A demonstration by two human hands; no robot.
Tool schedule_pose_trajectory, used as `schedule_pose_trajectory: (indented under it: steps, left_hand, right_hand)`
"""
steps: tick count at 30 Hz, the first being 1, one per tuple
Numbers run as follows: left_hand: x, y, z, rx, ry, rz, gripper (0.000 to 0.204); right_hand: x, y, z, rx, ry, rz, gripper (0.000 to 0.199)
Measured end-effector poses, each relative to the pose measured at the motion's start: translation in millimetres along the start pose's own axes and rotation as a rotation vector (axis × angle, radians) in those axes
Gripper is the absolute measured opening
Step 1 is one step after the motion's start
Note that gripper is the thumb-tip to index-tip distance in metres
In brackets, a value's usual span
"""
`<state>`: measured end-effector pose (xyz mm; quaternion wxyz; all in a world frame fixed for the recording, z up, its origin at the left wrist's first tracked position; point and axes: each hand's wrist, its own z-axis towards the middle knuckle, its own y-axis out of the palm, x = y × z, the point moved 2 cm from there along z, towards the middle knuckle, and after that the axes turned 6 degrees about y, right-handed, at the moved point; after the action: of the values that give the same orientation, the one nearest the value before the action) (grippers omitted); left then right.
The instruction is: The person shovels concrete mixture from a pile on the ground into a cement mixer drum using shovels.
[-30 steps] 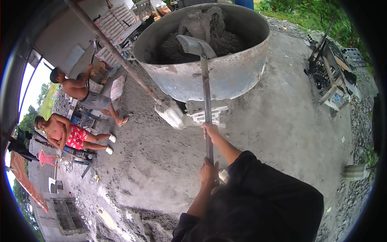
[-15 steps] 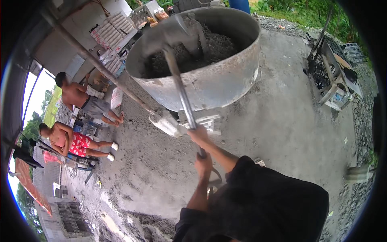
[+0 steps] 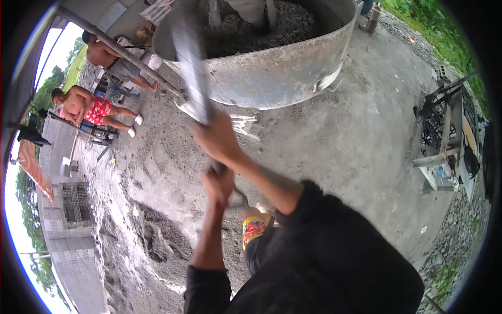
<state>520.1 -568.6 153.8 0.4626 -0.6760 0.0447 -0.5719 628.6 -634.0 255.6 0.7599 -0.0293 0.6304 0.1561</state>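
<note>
I see the right hand (image 3: pixel 219 138) wrapped round the shovel (image 3: pixel 192 68), and the left hand (image 3: pixel 218 184) gripping it lower, where the handle's end is hard to make out; the shaft, smeared by blur, crosses in front of the metal tub (image 3: pixel 272 78) and runs out at the top edge, so I cannot see the blade; the tub's far rim is cut off; grey mix (image 3: pixel 295 23) shows inside.

Wearer's clothing: loose plain black cloth top (image 3: pixel 340 261). Black right sleeve (image 3: pixel 307 209), edge crumpled, ends near elbow; black left sleeve (image 3: pixel 206 285) similar. Right hand (image 3: pixel 218 138) and left hand (image 3: pixel 218 184) bare. Dark lower garment (image 3: pixel 255 256) bears a yellow-and-red printed patch (image 3: pixel 253 228).
</note>
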Motion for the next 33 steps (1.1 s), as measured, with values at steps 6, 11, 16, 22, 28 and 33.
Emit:
schedule_pose_trajectory:
  steps: [6,11,16,22,28,33]
  left_hand:
    - [-7,45,-139,-0.077,-0.231,0.176,0.029]
    - [67,19,-141,0.026,-0.185,-0.041,0.022]
    - [78,36,-182,0.033,-0.157,-0.042,0.025]
    - [23,102,-288,-0.152,-0.363,-0.017,0.034]
    - [118,72,-319,0.065,-0.313,0.343,0.033]
    - [75,91,-366,0.096,-0.245,0.207,0.033]
  right_hand:
    - [86,-66,-101,0.058,0.626,0.216,0.017]
    - [3,-81,-89,-0.094,0.371,0.27,0.017]
    - [-22,-111,-115,-0.2,0.442,0.384,0.02]
    - [91,-164,-203,-0.174,0.828,0.327,0.022]
    - [41,-198,-200,-0.265,0.787,0.452,0.025]
    - [-22,-232,-127,-0.507,0.594,0.921,0.031]
